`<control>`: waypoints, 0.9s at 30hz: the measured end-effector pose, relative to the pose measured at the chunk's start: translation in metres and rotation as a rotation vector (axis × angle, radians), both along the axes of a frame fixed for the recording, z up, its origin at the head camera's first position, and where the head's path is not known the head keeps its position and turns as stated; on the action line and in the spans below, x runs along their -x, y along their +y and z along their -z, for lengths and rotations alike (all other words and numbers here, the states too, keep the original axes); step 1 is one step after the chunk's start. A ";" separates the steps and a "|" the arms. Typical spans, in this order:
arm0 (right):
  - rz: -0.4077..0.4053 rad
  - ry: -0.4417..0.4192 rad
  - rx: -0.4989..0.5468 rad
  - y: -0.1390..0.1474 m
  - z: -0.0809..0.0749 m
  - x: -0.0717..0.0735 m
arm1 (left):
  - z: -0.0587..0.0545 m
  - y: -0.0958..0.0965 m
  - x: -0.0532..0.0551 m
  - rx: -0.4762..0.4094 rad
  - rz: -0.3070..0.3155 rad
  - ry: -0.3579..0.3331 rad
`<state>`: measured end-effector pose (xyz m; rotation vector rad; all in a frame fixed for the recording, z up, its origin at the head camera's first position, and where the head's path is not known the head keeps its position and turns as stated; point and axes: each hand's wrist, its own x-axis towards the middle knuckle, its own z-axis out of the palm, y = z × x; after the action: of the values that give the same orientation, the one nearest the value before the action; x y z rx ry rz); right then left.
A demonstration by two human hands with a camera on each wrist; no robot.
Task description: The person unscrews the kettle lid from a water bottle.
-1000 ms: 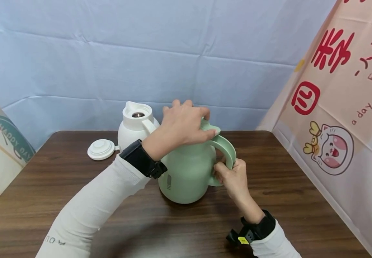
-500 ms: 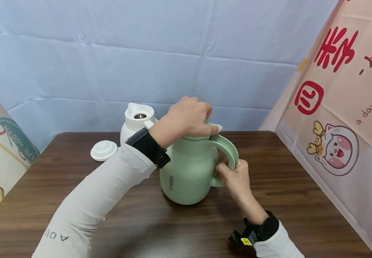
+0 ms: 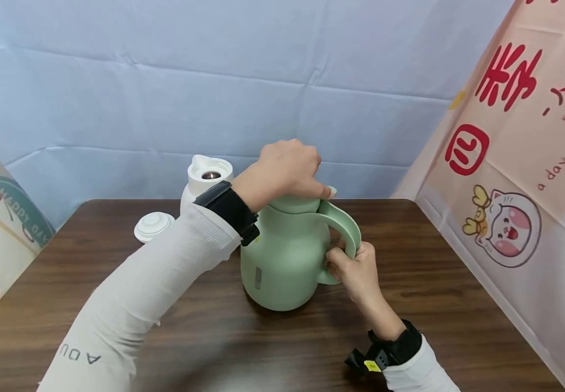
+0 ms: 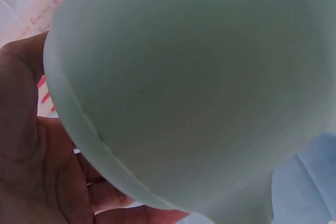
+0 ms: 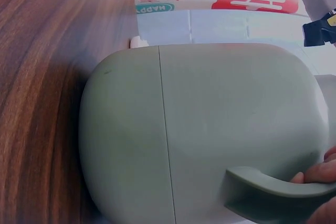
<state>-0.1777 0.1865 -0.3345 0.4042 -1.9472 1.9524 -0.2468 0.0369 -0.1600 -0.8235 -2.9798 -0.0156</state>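
A light green thermos jug (image 3: 282,261) stands upright on the wooden table, its curved handle (image 3: 343,223) to the right. My left hand (image 3: 289,169) lies over the jug's top and grips the lid, thumb by the handle's upper end. From below, the left wrist view shows the thumb and fingers (image 4: 105,195) curved round the green rim. Low on the handle, my right hand (image 3: 358,269) holds on with its fingers curled through. The right wrist view has the jug's side (image 5: 220,103) and a little of those fingers (image 5: 317,173). Most of the lid is hidden under the left hand.
Behind my left forearm stands a white thermos jug (image 3: 208,177) with its mouth uncovered. A round white lid (image 3: 153,225) lies left of it on the table (image 3: 204,337). A pale blue cloth (image 3: 213,76) hangs behind, and a printed cloth (image 3: 503,163) hangs on the right.
My left hand has turned on top of the green jug: its knuckles have risen and its wrist has come round to the right. The right hand keeps its hold on the handle.
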 end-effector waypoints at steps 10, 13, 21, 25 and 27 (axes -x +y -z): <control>-0.027 0.016 0.000 0.000 -0.001 0.001 | -0.002 0.004 0.009 0.054 -0.052 -0.016; -0.031 0.028 0.010 -0.001 0.000 0.001 | -0.004 0.005 0.011 0.085 -0.077 -0.017; -0.055 0.032 0.025 -0.001 0.000 0.002 | -0.006 0.006 0.017 0.095 -0.127 -0.025; -0.068 0.028 0.007 0.000 0.000 0.002 | -0.003 -0.002 0.027 0.025 -0.166 -0.059; -0.065 0.024 0.000 0.001 -0.001 0.002 | 0.000 -0.008 0.031 -0.033 -0.185 -0.092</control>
<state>-0.1795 0.1870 -0.3336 0.4946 -1.9422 1.9770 -0.2782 0.0293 -0.1600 -0.5550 -3.1197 -0.0974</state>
